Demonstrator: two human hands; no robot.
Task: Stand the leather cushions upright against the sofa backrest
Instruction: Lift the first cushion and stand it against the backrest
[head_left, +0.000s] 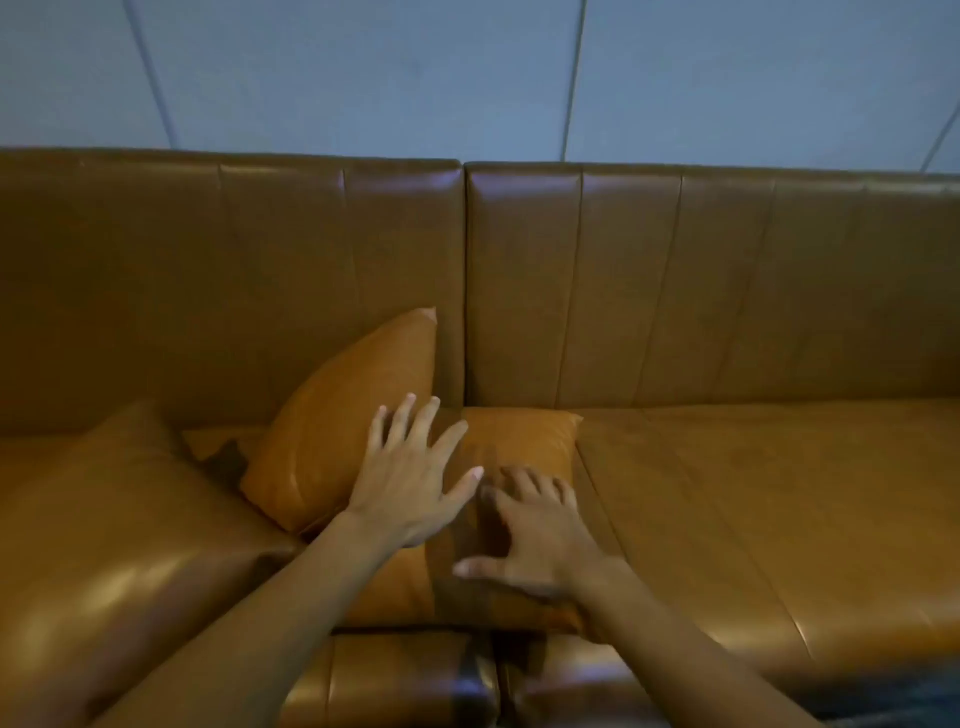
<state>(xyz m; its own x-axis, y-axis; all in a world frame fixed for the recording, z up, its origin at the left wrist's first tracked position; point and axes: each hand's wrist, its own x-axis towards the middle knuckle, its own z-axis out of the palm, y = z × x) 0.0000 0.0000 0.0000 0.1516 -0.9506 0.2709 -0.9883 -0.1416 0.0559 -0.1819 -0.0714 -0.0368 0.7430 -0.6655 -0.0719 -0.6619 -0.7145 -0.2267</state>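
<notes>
Nearest you, a glossy tan cushion (119, 525) lies on the left of the seat (753, 519), its leather catching broad highlights. Your right hand (540, 535) rests palm-down on a flat cushion (519, 452) lying in the middle of the seat, fingers spread and curled slightly into the leather, thumb out toward you. Your left hand (410, 478) is open wide, fingers fanned, over the spot where that flat cushion meets a tilted cushion (348, 421); whether it presses either one is hard to tell in the blur. The tilted cushion is orange-tan, plump, seamed at its edges, one corner raised and leaning on the backrest (675, 286). Behind is a grey wall (363, 73).
</notes>
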